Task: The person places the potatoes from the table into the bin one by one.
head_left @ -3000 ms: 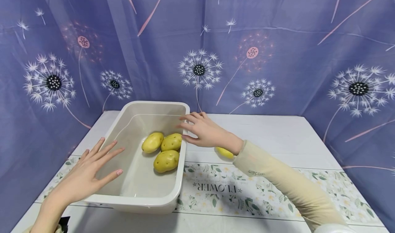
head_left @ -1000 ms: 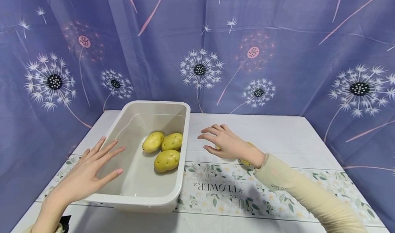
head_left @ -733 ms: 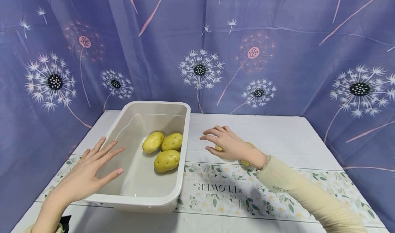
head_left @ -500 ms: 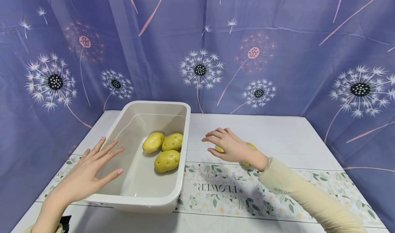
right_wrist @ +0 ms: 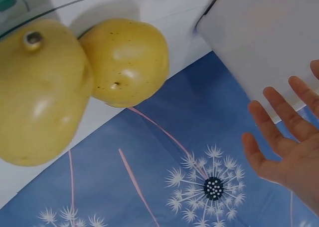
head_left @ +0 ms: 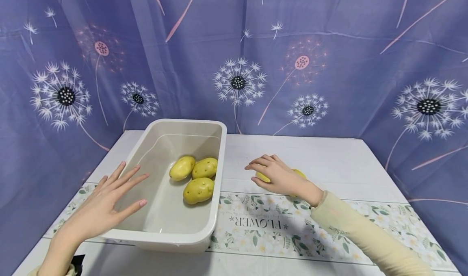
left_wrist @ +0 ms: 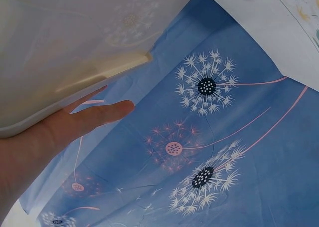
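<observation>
Three yellow potatoes (head_left: pixel 198 190) lie together in a pale grey plastic tub (head_left: pixel 217 186), against its right wall. My left hand (head_left: pixel 96 211) hovers with spread fingers over the tub's left side and holds nothing. Over the table right of the tub, my right hand (head_left: pixel 280 176) has its fingers apart, nothing in its grasp. Beneath that hand, yellow things (head_left: pixel 263 177) show only in part. The right wrist view shows two of them side by side: a larger one with a dark stem end (right_wrist: pixel 40 97) and a rounder speckled one (right_wrist: pixel 130 62).
A white table (head_left: pixel 329 158) carries a floral printed band (head_left: pixel 259 235) with the word FLOWER upside down. Blue-purple dandelion curtains (head_left: pixel 197 64) enclose the back and sides. The tub's raised right wall stands between the right hand and the potatoes.
My right hand has moved from the tub's right rim rightward to above the yellow things on the table, drifting slightly nearer and lower lately. The left hand and the potatoes have stayed put.
</observation>
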The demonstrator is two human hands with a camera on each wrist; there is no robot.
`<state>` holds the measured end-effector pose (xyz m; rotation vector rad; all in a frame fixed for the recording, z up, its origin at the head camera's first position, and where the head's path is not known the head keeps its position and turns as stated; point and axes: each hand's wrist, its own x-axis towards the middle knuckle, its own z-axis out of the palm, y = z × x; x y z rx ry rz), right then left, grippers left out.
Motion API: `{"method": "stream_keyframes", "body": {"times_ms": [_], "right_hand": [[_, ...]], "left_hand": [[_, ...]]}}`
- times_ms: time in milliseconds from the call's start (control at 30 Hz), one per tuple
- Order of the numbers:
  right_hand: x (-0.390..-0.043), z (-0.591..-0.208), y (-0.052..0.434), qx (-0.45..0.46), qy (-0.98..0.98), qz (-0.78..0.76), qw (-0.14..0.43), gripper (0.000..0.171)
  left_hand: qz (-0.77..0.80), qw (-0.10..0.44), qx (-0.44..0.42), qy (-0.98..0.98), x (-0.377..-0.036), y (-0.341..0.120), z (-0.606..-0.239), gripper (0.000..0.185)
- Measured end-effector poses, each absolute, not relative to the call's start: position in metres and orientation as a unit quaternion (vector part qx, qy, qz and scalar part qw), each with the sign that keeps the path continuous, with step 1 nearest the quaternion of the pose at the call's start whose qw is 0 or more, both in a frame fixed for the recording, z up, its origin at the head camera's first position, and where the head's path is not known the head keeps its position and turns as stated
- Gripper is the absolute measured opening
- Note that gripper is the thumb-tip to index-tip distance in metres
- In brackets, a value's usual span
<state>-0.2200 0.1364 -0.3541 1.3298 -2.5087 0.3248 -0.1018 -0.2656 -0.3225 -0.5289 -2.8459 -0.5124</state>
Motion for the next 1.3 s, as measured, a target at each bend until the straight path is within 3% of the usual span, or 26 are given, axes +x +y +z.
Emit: {"method": "stream_keyframes", "body": {"times_ms": [1300], "right_hand": [[-0.224, -0.372, 0.174, 0.43, -0.887, 0.104, 0.131, 0.03]], "left_hand": [[-0.177, 0.097, -0.181, -0.963, -0.103, -0.266, -0.322, 0.055]]}}
